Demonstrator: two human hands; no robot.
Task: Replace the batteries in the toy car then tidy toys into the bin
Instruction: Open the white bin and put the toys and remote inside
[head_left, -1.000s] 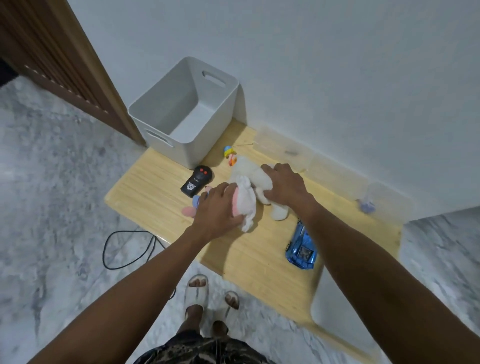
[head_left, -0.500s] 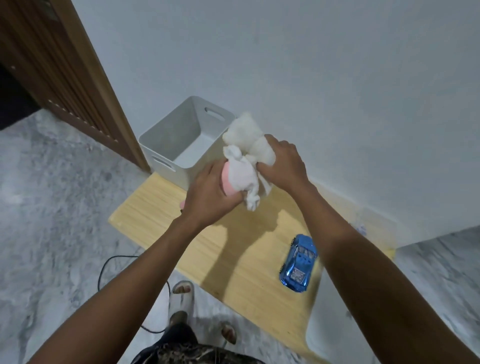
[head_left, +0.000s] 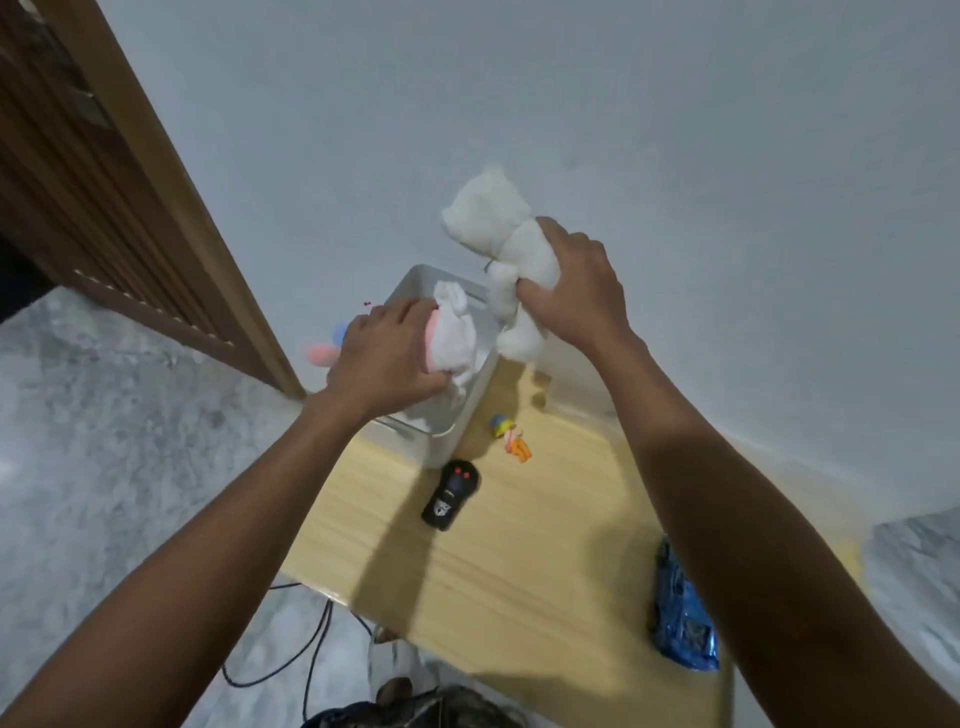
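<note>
Two plush toys are in hand, both lifted over the bin. Left hand (head_left: 387, 353) has its fingers curled round a white-and-pink plush (head_left: 453, 338) with a pink ear and a blue patch poking out at 9 o'clock of the knuckles; it hangs just above the open mouth of the one white plastic bin (head_left: 457, 415). Right hand (head_left: 571, 288) grips one white teddy bear (head_left: 501, 234) by the body, head up toward 11 o'clock, legs dangling beside the bin's far rim.

One pale wooden table (head_left: 519, 561), set against the wall. On it, counted: one black remote control (head_left: 451, 493) with two red buttons and a white emblem (unreadable), touching or just off the bin's near corner, at 6 o'clock of the bin; one small figurine (head_left: 510, 435), yellow, blue and orange, at 1 o'clock of the remote; one blue toy car (head_left: 683, 623) at the table's near right edge, partly hidden by the right forearm.

One black cable (head_left: 291, 654) on the marble floor at 7 o'clock of the table. No legible writing anywhere.
</note>
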